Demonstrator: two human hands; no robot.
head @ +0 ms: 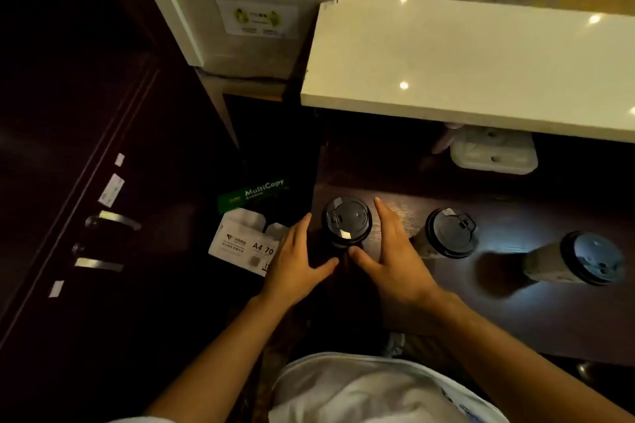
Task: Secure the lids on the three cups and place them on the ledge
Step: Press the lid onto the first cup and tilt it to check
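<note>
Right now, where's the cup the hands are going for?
In the head view the leftmost cup stands at the dark counter's left end, between the open left hand and right hand, below the white ledge.

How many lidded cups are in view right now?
3. One black-lidded paper cup stands between both open hands, a second just right of it, a third farthest right. None visibly hidden.
</note>
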